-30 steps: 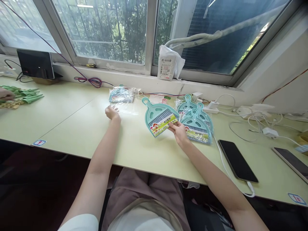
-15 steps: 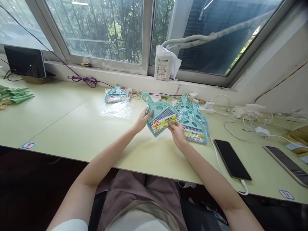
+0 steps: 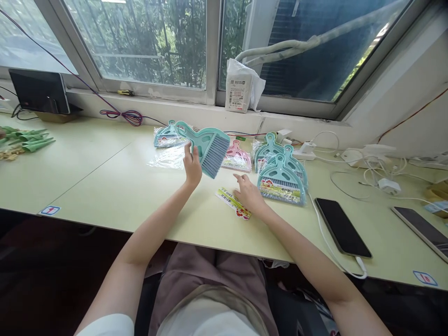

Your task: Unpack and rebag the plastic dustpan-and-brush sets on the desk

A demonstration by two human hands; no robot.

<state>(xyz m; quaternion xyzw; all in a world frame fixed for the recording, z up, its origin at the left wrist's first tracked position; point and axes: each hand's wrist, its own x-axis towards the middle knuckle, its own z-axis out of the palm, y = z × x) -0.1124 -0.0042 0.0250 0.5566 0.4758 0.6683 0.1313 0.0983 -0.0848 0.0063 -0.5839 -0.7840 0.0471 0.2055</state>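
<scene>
My left hand (image 3: 192, 165) grips a teal dustpan (image 3: 205, 135) with its grey-bristled brush (image 3: 216, 156) nested in it, raised and tilted above the table. The bristles show bare on its front. A printed paper label (image 3: 234, 203) in green, yellow and white lies on the table beside my right hand (image 3: 249, 192). That hand is open, its fingers stretched out and apart over the tabletop. To its right several wrapped teal dustpan sets (image 3: 283, 179) lie overlapping. Behind, a pink dustpan set (image 3: 237, 156) and another teal one (image 3: 168, 136) lie in clear wrap.
A charging phone (image 3: 341, 227) and a second phone (image 3: 422, 231) lie at the right, near tangled white cables and a charger (image 3: 389, 185). A tablet (image 3: 38, 92) stands far left, near green pieces (image 3: 37, 142). Bundled wire (image 3: 131, 117) runs along the window wall.
The label has come off the dustpan set and now lies on the table. My left hand has moved the set left and up; my right hand has let go of the label and opened.
</scene>
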